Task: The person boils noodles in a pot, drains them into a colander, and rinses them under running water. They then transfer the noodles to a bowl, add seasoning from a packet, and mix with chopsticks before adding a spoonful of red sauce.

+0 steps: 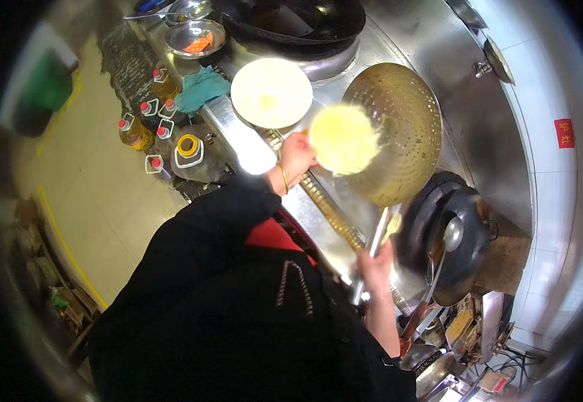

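Note:
My left hand (299,153) grips the near edge of a round mass of pale yellow shredded food (344,139); blur hides whether a bowl or plate is under it. It sits over the left side of a large perforated metal strainer (404,135). The fingers of my right hand (377,266) are closed around the strainer's metal handle (380,226). A pale yellow-green piece (393,226), too blurred to name, lies along that handle above my right fingers. Just beyond my left hand, a white plate (271,90) rests on the steel counter (329,193).
A black wok (291,20) sits on a burner at the back. Another dark wok (464,256) with a metal ladle (453,233) is at right. Left of the counter stand several oil bottles (135,133), near a teal cloth (203,89) and a metal bowl (195,40).

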The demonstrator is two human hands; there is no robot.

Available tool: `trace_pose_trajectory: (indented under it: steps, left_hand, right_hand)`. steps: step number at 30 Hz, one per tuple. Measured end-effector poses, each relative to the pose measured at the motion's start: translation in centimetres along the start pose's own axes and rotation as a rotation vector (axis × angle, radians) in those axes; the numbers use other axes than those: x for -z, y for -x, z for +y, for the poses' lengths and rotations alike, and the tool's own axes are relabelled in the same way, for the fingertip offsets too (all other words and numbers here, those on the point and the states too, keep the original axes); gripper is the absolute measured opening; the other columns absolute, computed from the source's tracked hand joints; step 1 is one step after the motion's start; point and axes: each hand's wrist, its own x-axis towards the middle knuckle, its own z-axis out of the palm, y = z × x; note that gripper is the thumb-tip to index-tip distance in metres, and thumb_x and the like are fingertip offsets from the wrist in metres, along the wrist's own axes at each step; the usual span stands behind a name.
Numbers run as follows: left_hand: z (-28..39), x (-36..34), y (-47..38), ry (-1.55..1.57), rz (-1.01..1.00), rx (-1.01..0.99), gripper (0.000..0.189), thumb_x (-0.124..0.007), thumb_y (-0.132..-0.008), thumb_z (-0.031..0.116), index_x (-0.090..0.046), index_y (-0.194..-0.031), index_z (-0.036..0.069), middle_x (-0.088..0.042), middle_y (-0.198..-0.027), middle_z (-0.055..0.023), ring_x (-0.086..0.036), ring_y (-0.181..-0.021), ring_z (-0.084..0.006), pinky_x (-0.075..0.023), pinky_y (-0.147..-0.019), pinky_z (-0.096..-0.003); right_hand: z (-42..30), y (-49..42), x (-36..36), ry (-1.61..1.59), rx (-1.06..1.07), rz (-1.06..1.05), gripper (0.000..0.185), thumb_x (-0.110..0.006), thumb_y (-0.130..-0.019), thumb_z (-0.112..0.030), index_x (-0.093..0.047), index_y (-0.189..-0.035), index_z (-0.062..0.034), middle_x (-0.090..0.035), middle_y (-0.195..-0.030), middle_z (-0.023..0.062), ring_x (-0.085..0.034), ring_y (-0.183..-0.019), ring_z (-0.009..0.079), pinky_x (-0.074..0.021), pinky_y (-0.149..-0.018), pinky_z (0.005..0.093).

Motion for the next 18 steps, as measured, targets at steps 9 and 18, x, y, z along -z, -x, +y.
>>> trace_pose_trajectory:
  steps: [9,18]
  left_hand:
    - [0.2,1.8,-1.3,-0.017,0.141,0.063,0.021,-0.06,-0.079,-0.002,-0.051,-0.097,0.004,-0.055,-0.086,-0.0055,-0.057,-0.072,-0.0144,-0.053,-0.061,-0.0297]
    - [0.2,1.3,-2.5,-0.09,0.139,0.146,0.014,-0.063,-0.081,0.009,-0.054,-0.091,0.007,-0.054,-0.081,-0.0021,-0.055,-0.072,-0.0125,-0.0504,-0.06,-0.0281]
  right_hand:
    - [0.7,-0.3,0.5,-0.05,0.003,0.035,0.039,-0.06,-0.076,-0.004,-0.053,-0.114,-0.0025,-0.058,-0.094,0.0068,-0.056,-0.084,0.0162,-0.0484,-0.071,0.0324]
    - [3.8,0.3,2.1,0.22,0.234,0.068,0.044,-0.06,-0.078,-0.001,-0.044,-0.119,-0.0026,-0.058,-0.084,0.0072,-0.059,-0.065,0.015,-0.0504,-0.055,0.0271]
